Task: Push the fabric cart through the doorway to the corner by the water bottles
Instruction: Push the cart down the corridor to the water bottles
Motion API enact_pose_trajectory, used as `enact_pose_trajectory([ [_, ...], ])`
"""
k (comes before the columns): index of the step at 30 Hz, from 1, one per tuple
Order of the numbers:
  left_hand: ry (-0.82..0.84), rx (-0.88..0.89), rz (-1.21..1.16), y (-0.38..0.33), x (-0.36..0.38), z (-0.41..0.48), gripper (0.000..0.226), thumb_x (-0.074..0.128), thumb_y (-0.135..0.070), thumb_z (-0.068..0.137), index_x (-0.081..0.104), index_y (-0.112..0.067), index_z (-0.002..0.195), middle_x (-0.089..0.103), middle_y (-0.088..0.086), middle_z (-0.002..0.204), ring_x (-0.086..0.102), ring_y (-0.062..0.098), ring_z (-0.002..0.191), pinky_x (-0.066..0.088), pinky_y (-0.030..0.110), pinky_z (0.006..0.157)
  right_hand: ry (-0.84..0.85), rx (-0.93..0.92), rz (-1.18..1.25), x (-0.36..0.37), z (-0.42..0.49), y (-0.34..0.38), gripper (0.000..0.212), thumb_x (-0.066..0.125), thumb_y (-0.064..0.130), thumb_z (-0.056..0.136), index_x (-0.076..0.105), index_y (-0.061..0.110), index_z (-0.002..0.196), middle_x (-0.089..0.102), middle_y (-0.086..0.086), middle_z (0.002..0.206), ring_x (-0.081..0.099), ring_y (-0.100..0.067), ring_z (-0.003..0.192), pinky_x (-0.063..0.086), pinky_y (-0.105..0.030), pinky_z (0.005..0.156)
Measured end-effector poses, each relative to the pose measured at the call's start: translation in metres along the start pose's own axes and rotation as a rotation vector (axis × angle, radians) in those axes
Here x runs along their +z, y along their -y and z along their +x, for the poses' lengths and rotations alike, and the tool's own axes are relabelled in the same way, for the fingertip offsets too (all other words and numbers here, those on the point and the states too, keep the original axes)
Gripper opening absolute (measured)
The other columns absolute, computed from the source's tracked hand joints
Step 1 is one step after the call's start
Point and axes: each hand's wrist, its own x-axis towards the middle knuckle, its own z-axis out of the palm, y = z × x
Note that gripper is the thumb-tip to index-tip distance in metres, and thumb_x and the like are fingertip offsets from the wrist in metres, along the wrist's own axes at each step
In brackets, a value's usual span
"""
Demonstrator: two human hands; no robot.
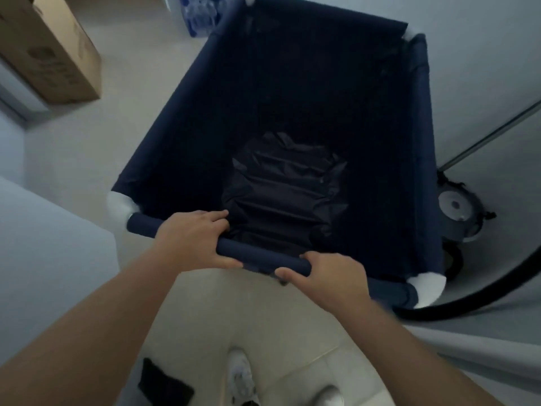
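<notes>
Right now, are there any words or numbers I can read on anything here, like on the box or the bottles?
No text here can be read.
Cardboard box: faint dark printing on its side, too blurred to read.
Water bottles: blue pack, any label too blurred to read.
Fabric cart: plain dark blue, no writing visible.
Round grey machine on the floor beside the cart: no readable marks.

One fabric cart (187, 118) with four white corner joints, one dark bundle (281, 194) inside, two hands, left hand (193, 238) and right hand (333, 276), one cardboard box (52, 54), one pack of water bottles (202, 16), two white shoes
</notes>
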Motion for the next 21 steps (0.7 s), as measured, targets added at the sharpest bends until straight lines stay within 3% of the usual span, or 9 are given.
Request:
enact_pose_trajectory([
  [2,-0.003,-0.011,-0.026,-0.015,-0.001,0.019,0.102,0.018,-0.103,0.060,0.066,-0.035,0.119,0.051,-0.013,0.148,0.061,0.011,0.118,0.054,0.034,0.078,0.000,0.013,-0.004,-0.010,0.012,-0.022,0.098,0.011,0.102,0.061,0.067,0.035,0.105,0.069,0.009,0.079,0.064,-0.015,0.074,0.052,-0.033,0.064],
  [8,-0.101,0.036,-0.034,-0.039,-0.002,0.073,0.092,0.030,-0.097,0.068,0.068,-0.030,0.119,0.057,-0.008,0.143,0.060,0.013,0.121,0.054,0.036,0.081,-0.046,0.050,-0.069,-0.034,0.051,-0.071,0.107,-0.002,0.099,0.062,0.073,0.030,0.095,0.067,0.008,0.070,0.061,-0.015,0.067,0.049,-0.032,0.060],
  [11,-0.116,0.040,-0.028,-0.030,-0.003,0.093,0.093,0.029,-0.098,0.069,0.067,-0.030,0.119,0.057,-0.008,0.143,0.061,0.015,0.119,0.055,0.036,0.082,-0.070,0.081,-0.074,-0.038,0.071,-0.076,0.104,-0.003,0.096,0.066,0.074,0.032,0.096,0.067,0.008,0.067,0.060,-0.016,0.064,0.040,-0.031,0.053],
  [15,-0.116,0.049,-0.042,-0.017,-0.008,0.117,0.094,0.029,-0.100,0.067,0.065,-0.032,0.121,0.055,-0.010,0.145,0.061,0.016,0.118,0.054,0.038,0.083,-0.093,0.160,-0.081,-0.042,0.099,-0.076,0.097,-0.005,0.088,0.074,0.073,0.032,0.093,0.062,0.007,0.061,0.055,-0.014,0.057,0.038,-0.031,0.050],
  [21,-0.105,0.046,-0.031,-0.004,-0.015,0.161,0.095,0.030,-0.099,0.067,0.063,-0.031,0.124,0.052,-0.008,0.147,0.058,0.017,0.121,0.053,0.039,0.087,-0.127,0.218,-0.076,-0.050,0.144,-0.090,0.092,0.003,0.085,0.078,0.069,0.028,0.111,0.067,0.004,0.072,0.060,-0.020,0.065,0.047,-0.032,0.056],
])
